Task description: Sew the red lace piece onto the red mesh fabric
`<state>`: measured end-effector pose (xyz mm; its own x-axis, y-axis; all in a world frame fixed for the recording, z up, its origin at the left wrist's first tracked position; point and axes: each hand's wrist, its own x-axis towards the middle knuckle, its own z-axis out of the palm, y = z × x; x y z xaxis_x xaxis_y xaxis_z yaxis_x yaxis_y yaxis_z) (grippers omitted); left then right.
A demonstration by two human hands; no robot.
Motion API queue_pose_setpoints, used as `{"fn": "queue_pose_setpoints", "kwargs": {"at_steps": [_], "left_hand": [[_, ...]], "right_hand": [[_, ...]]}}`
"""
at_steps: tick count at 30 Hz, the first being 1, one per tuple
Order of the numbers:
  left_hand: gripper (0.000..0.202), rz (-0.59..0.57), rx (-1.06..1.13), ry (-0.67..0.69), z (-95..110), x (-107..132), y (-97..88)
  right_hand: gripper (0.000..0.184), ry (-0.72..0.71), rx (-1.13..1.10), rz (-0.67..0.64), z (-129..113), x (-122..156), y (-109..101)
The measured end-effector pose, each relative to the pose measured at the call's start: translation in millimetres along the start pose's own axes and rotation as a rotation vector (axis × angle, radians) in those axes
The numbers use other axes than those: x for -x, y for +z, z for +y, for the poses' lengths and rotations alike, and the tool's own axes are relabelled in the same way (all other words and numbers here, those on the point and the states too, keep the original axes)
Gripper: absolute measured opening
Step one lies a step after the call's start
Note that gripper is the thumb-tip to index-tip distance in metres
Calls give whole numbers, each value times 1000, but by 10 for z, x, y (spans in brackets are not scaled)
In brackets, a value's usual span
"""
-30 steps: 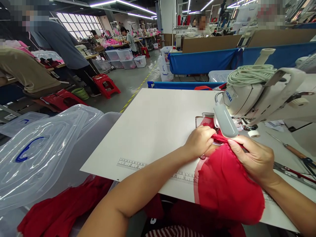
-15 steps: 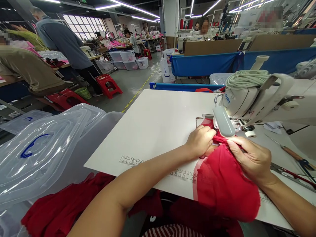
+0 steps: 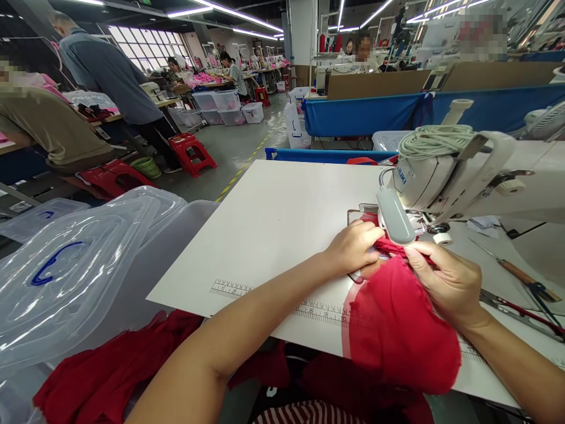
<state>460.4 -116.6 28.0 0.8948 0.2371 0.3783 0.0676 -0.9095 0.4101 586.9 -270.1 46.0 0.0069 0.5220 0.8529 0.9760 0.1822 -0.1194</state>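
Note:
A piece of red fabric (image 3: 404,327) lies over the near right part of the white sewing table (image 3: 282,206) and hangs past its front edge. Its upper edge runs under the head of a sewing machine (image 3: 435,176). My left hand (image 3: 355,244) is closed on the fabric just left of the needle area, fingers curled. On the right side, my right hand (image 3: 445,280) pinches the fabric edge between thumb and fingers. A grey lamp (image 3: 396,217) on the machine hides the needle and presser foot.
Clear plastic bins with lids (image 3: 75,265) stand left of the table, beside more red fabric (image 3: 119,365). A wooden-handled tool (image 3: 527,277) and dark-handled scissors (image 3: 541,294) lie at right. Behind are a blue cloth barrier (image 3: 366,121), red stools (image 3: 192,154) and several people.
My left hand has loosened its curl slightly and shifted a little on the fabric. My right hand keeps its pinch. The whole view has drifted slightly.

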Motion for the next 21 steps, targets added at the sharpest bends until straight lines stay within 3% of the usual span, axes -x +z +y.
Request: {"fn": "queue_pose_setpoints", "kwargs": {"at_steps": [6,10,16,21], "left_hand": [[4,53,2,-53,91,38,26],[9,35,0,-13,125,104,-45],[18,-7,-60,54,150,256,-102],[24,-12,1,12,135,260,-101]], "right_hand": [[14,61,-47,-32,-15,23,-9],[12,79,-114,-89,-8,29,-31],[17,7,-360,-291,137,46,-80],[43,41,-254,-457,398,163,-80]]}}
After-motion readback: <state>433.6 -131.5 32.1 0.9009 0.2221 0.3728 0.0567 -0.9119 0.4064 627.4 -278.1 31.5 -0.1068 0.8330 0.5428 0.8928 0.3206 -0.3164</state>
